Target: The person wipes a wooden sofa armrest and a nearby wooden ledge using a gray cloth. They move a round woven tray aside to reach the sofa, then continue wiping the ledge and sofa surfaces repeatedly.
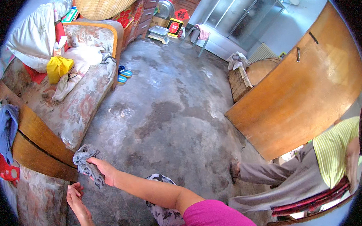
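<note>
A crumpled grey cloth [86, 157] is bunched in my right hand [103, 170], whose fingers close around it. My right arm, in a magenta sleeve, reaches across to the left. Below the cloth, my left hand [78, 201] is empty, with its fingers loosely bent and apart. Both hands are beside the wooden arm [46, 147] of a floral sofa [90, 113]. The cloth hangs close to the end of that arm.
A blue cloth [6, 129] drapes over the sofa arm; a yellow bag [59, 68] lies on the seat. Blue slippers [123, 75] rest on the floor. At right, a person in a striped top [337, 148] stands near a wooden door [295, 89].
</note>
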Available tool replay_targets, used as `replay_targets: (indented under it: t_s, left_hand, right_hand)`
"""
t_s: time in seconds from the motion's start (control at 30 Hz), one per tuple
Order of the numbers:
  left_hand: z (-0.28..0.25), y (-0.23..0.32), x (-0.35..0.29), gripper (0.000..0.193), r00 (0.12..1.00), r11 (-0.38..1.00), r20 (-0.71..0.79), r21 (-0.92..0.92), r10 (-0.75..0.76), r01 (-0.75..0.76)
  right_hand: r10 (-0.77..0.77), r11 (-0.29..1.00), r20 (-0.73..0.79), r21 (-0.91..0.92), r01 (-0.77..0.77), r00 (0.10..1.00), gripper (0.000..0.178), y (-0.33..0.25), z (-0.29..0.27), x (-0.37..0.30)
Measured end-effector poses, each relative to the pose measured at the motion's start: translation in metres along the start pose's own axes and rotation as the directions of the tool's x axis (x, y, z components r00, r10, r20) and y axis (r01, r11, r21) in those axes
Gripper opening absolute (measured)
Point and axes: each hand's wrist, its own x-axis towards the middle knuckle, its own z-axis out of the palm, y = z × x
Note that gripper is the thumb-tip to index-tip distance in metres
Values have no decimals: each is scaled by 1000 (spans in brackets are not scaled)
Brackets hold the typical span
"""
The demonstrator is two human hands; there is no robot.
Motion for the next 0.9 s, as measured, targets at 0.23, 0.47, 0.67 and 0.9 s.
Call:
replay_targets:
  t_s: [0.23,0.47,0.67,0.9]
  left_hand:
    - [72,142,-78,30,915,970,357,77,187,-229]
    - [108,202,-127,47,103,604,806,-513,582,610]
    - [-13,220,-95,18,400,600,613,-781,681,175]
    - [-57,275,-53,23,868,737,144,473,475,-482]
  right_hand:
    - [83,996,51,5,-84,995,28,-2,-25,12]
    - [-382,920,-114,-139,366,917,35,-14,23,3]
    - [-809,-96,556,-447,889,192,64,-85,187,48]
    - [-830,-443,555,-603,663,-50,54,-17,157,109]
